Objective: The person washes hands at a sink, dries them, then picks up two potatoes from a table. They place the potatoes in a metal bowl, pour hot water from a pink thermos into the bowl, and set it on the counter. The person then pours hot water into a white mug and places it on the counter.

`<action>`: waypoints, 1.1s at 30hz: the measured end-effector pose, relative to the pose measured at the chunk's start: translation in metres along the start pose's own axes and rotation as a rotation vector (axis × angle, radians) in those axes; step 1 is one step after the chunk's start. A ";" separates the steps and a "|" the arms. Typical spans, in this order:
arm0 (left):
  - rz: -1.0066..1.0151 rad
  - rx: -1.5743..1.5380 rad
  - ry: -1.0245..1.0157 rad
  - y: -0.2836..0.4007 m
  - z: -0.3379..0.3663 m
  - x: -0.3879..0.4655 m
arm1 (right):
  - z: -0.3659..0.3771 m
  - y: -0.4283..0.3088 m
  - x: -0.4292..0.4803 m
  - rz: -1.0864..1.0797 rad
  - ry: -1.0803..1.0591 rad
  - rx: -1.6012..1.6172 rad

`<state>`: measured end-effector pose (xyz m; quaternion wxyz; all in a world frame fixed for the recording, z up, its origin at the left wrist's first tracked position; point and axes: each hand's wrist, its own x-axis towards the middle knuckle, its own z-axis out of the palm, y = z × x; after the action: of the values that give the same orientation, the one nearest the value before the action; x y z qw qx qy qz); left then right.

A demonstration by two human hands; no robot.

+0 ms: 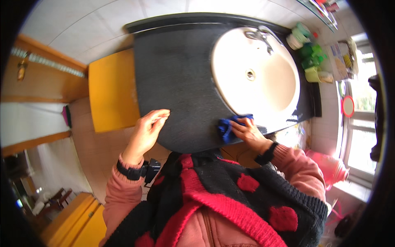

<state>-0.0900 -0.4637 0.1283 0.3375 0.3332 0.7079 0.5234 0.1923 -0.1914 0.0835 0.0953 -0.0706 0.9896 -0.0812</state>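
Note:
A blue cloth (226,129) lies bunched on the front of the black countertop (179,77), just below the rim of the white oval washbasin (217,74). My right hand (249,131) presses on the cloth and grips its bunched edge. At the counter's left front edge hovers my left hand (149,131), fingers bent loosely with nothing seen between them. Whether it touches the counter is unclear. A chrome faucet (260,36) stands at the basin's back.
Containers, including a green bottle (308,55) and a yellow-green cup (312,74), stand right of the basin. A yellow panel (112,92) adjoins the counter's left side. A pink plastic container (328,168) is at right, near the window. A glass shelf (318,14) juts out above.

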 end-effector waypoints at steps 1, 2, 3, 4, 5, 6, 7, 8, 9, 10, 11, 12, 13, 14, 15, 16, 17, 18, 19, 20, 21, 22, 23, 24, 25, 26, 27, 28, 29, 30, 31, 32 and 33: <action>0.027 -0.005 0.014 -0.001 -0.004 -0.003 | -0.001 -0.001 -0.012 0.018 -0.019 0.015; -0.004 -0.032 0.021 -0.003 -0.008 -0.006 | -0.003 -0.002 -0.021 0.038 -0.023 0.001; 0.038 -0.006 0.038 -0.005 -0.014 -0.011 | -0.007 -0.002 -0.026 0.068 -0.047 -0.022; 0.031 -0.002 0.042 -0.007 -0.020 -0.017 | -0.013 -0.002 -0.029 0.113 -0.081 0.024; 0.031 0.001 0.047 -0.009 -0.027 -0.023 | -0.019 -0.002 -0.027 0.204 -0.204 0.053; -0.003 0.007 0.048 -0.011 -0.034 -0.030 | -0.029 -0.001 -0.024 0.243 -0.127 0.154; -0.021 0.008 0.051 -0.013 -0.041 -0.037 | -0.036 -0.001 -0.013 0.241 0.016 0.191; -0.038 0.001 0.055 -0.015 -0.047 -0.044 | -0.046 0.002 0.000 0.257 0.135 0.214; -0.031 0.004 0.074 -0.016 -0.050 -0.050 | -0.056 0.005 0.016 0.300 0.231 0.233; -0.025 0.001 0.096 -0.018 -0.054 -0.057 | -0.065 0.009 0.035 0.218 0.351 0.183; -0.077 0.006 0.116 -0.018 -0.056 -0.064 | -0.076 0.015 0.055 0.160 0.398 0.130; -0.075 0.038 0.148 -0.019 -0.058 -0.072 | -0.085 0.020 0.078 0.122 0.442 0.077; -0.023 0.049 0.172 -0.018 -0.058 -0.079 | -0.093 0.027 0.104 0.057 0.518 0.074; -0.029 0.073 0.201 -0.017 -0.059 -0.089 | -0.101 0.034 0.127 0.052 0.524 0.095; -0.041 0.096 0.243 -0.016 -0.058 -0.103 | -0.108 0.043 0.153 -0.009 0.559 0.098; -0.080 0.096 0.264 -0.014 -0.055 -0.115 | -0.116 0.052 0.177 -0.040 0.596 0.068; -0.114 0.099 0.287 -0.012 -0.052 -0.126 | -0.121 0.059 0.201 -0.079 0.695 -0.006; -0.129 0.095 0.305 -0.011 -0.052 -0.136 | -0.128 0.068 0.225 -0.242 0.845 -0.070; -0.169 0.108 0.336 -0.010 -0.051 -0.147 | -0.132 0.075 0.239 -0.082 0.757 -0.015; -0.190 0.109 0.368 -0.011 -0.049 -0.156 | -0.139 0.083 0.251 -0.030 0.687 -0.023; -0.215 0.101 0.402 -0.012 -0.045 -0.165 | -0.141 0.089 0.261 0.114 0.563 -0.021; -0.261 0.060 0.440 -0.014 -0.041 -0.174 | -0.140 0.093 0.266 0.174 0.513 -0.058; -0.221 0.073 0.482 -0.017 -0.036 -0.182 | -0.137 0.096 0.271 0.254 0.448 -0.092; -0.219 0.086 0.528 -0.019 -0.030 -0.192 | -0.135 0.098 0.276 0.308 0.329 -0.104; -0.221 0.100 0.578 -0.021 -0.023 -0.203 | -0.130 0.099 0.278 0.248 0.317 -0.089; -0.252 0.085 0.570 -0.024 -0.017 -0.212 | -0.124 0.098 0.280 0.194 0.299 -0.086; -0.283 0.071 0.572 -0.025 -0.011 -0.223 | -0.117 0.096 0.280 0.138 0.296 -0.078; -0.335 0.059 0.579 -0.026 -0.006 -0.234 | -0.112 0.093 0.282 0.125 0.257 -0.058; -0.338 0.057 0.585 -0.026 -0.003 -0.245 | -0.104 0.086 0.282 0.144 0.226 -0.079; -0.361 0.052 0.592 -0.026 0.000 -0.254 | -0.103 0.081 0.283 0.113 0.179 0.002; -0.383 0.046 0.599 -0.026 0.002 -0.262 | -0.099 0.073 0.282 0.103 0.140 0.007; -0.392 0.056 0.623 -0.026 0.003 -0.271 | -0.100 0.065 0.283 0.081 0.095 0.056; -0.400 0.063 0.641 -0.025 0.002 -0.279 | -0.100 0.055 0.284 0.052 0.083 0.093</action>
<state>0.0623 -0.6985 0.1392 0.1839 0.0179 0.8445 0.5027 -0.1103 -0.1671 0.1211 0.0596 -0.0367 0.9894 -0.1272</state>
